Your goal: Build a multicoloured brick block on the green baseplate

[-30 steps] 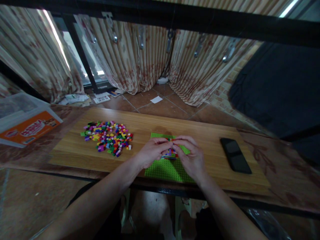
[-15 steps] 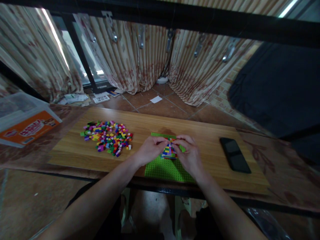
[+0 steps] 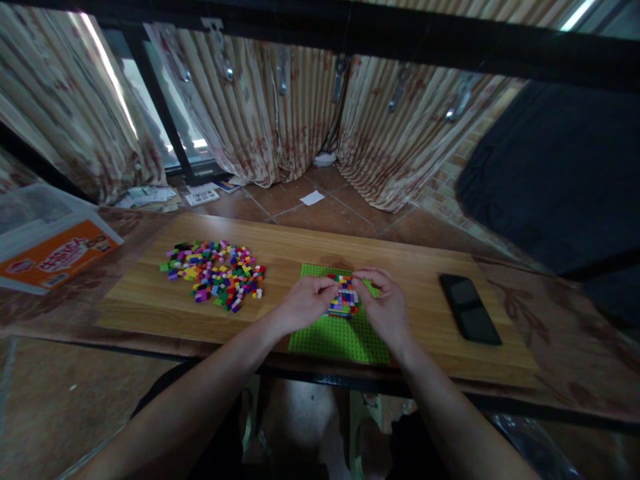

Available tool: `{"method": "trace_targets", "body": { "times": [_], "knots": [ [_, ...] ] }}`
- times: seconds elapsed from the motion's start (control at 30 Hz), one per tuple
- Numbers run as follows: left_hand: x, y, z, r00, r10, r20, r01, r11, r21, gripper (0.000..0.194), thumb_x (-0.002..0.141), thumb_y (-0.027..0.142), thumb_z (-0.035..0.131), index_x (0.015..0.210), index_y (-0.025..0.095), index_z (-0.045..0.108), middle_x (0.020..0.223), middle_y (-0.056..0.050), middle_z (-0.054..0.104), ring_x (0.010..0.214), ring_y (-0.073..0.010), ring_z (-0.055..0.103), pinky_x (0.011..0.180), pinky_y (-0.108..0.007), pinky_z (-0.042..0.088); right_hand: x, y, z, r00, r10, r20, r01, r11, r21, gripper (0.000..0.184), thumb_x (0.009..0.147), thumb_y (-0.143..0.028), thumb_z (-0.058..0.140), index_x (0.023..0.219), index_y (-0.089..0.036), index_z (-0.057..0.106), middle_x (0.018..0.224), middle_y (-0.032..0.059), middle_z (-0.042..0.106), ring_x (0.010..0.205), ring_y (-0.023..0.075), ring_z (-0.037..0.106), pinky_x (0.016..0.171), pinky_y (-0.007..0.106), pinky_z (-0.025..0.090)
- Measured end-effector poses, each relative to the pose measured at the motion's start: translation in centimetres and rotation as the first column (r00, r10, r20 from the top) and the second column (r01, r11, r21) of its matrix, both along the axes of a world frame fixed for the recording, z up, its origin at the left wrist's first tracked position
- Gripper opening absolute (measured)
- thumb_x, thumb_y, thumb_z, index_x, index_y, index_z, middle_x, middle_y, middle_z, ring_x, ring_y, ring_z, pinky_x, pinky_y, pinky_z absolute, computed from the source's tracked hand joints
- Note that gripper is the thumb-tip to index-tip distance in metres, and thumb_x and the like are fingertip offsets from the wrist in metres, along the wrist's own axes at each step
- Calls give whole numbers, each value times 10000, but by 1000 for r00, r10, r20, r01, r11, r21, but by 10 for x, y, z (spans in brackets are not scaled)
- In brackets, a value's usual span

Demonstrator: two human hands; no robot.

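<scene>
A green studded baseplate (image 3: 345,342) lies on the wooden board, bearing a low, multicoloured build of small toy bricks (image 3: 344,301). At the build's upper left, my left hand (image 3: 311,301) has thumb and forefinger pinched together; its fingertips cover part of the bricks. My right hand (image 3: 384,303) is at the upper right edge, thumb and forefinger closed near the corner. Whatever either pinch holds is too small or hidden to make out. Rows of bricks show between the two hands.
Left of the baseplate spreads a pile of loose toy bricks (image 3: 220,273). A black phone (image 3: 470,309) rests toward the right end of the wooden board (image 3: 280,240). A clear plastic box with an orange label (image 3: 60,257) stands at far left. Curtains (image 3: 300,120) hang beyond.
My hands were together over the build's upper part and have since moved apart, the right one slightly rightward. More of the bricks' top is uncovered. The loose pile looks the same.
</scene>
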State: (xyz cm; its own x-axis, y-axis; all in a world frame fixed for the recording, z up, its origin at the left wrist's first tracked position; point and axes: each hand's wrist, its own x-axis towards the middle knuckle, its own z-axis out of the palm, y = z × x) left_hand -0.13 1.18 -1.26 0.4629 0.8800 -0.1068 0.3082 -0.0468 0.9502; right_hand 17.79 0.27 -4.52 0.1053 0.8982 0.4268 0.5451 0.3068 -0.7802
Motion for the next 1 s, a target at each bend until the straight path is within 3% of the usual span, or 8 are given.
{"method": "trace_targets", "body": {
  "times": [0.27, 0.47, 0.7, 1.0],
  "knots": [
    [0, 2, -4, 1000, -6, 12, 6, 1000, 11, 297, 881, 332, 453, 753, 139, 638, 536, 49, 436, 503, -93, 368, 507, -224, 261, -8, 9, -15, 988, -26, -153, -2, 983, -181, 341, 754, -452, 674, 968, -191, 721, 996, 92, 709, 928, 238, 641, 839, 408, 492],
    [0, 2, -5, 1000, -13, -3, 13, 1000, 0, 288, 876, 327, 460, 801, 136, 662, 527, 52, 429, 495, -94, 368, 499, -225, 253, -15, 9, -12, 905, -97, -415, -49, 944, -327, 426, 628, -472, 751, 914, -156, 728, 855, 76, 730, 692, 186, 639, 648, 327, 519],
    [0, 4, -5, 998, 32, 59, -31, 999, -13, 286, 860, 337, 478, 696, 144, 611, 508, 61, 402, 481, -86, 339, 499, -222, 262, -15, 12, -8, 907, -135, -398, -19, 933, -359, 411, 595, -470, 759, 858, -154, 748, 801, 71, 739, 682, 190, 641, 658, 327, 513],
    [0, 5, -6, 996, 38, 75, -36, 999, -24, 290, 847, 353, 497, 718, 136, 640, 505, 57, 428, 495, -89, 362, 512, -226, 278, -15, 12, -7, 923, -75, -377, -63, 938, -342, 439, 606, -526, 758, 851, -161, 758, 825, 74, 752, 713, 203, 661, 677, 330, 522]
  ]
}}
